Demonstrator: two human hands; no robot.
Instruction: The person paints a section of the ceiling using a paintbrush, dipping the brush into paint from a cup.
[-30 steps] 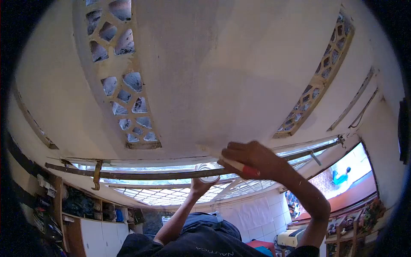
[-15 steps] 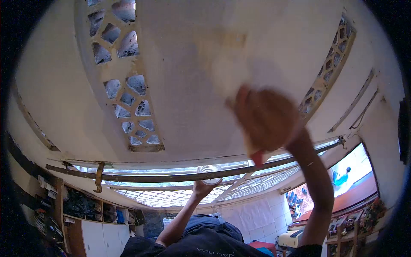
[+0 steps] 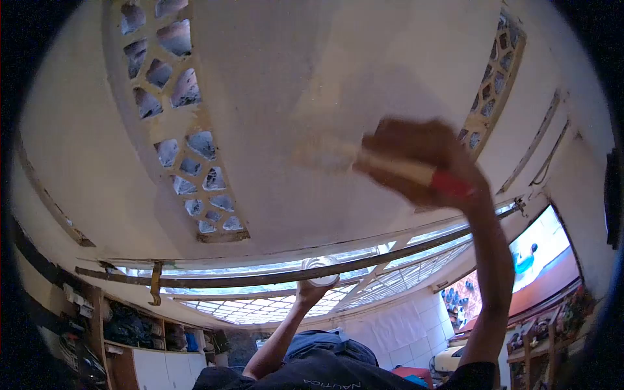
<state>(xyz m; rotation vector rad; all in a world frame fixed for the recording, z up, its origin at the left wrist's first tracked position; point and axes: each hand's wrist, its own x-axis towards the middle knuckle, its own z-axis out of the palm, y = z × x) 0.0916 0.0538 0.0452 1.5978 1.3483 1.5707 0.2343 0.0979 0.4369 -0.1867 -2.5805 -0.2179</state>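
Note:
My right hand is raised against the pale wall and closed around a paintbrush. The brush has a light wooden handle with a red end near my wrist, and its blurred bristles point left, close to or on the wall surface; contact is hard to make out. Lower down, my left hand grips a whitish round container from below, partly behind a horizontal rod. What the container holds cannot be seen clearly.
A long curtain rod on a bracket crosses in front of a grilled window. Openwork vent blocks line the wall on both sides. Shelves and white cabinets stand lower left, and an open doorway is at right.
My right hand has turned, so the paintbrush now points left rather than up, and its bristles sit lower on the wall. My left hand still holds the container.

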